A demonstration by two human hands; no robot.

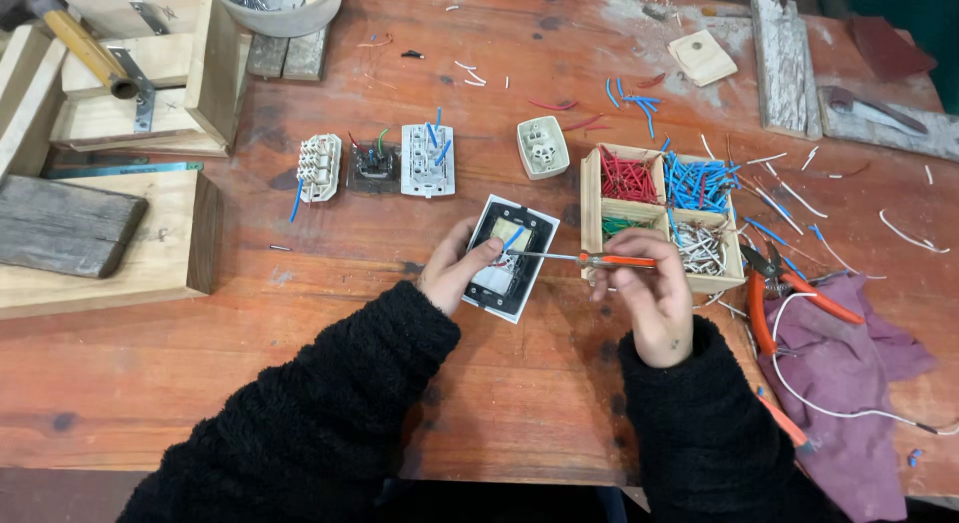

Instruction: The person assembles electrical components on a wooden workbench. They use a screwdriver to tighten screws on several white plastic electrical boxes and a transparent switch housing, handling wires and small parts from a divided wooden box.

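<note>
Two hands at work: left hand [455, 268] pins the switch module [510, 256], black-framed, pale-centred, blue wire stub, at table centre; right hand [649, 293] grips an orange-handled screwdriver [579, 257], tip at the module's three o'clock. Risk: tip slipping towards the bracing fingers. Wire-sorting box [661, 218] at one o'clock.

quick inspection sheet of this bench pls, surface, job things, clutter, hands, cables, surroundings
surface: worn wooden table, paint-stained
job's things: switch plate flat; orange-handled screwdriver tip at it
clutter: wooden tray of sorted wire pieces; three switch modules; socket; orange pliers on purple cloth; wood blocks; hammer
hands: left hand steadies plate; right hand grips screwdriver
cables: wire offcuts scattered; white wire across cloth
surroundings: nothing seen
</note>
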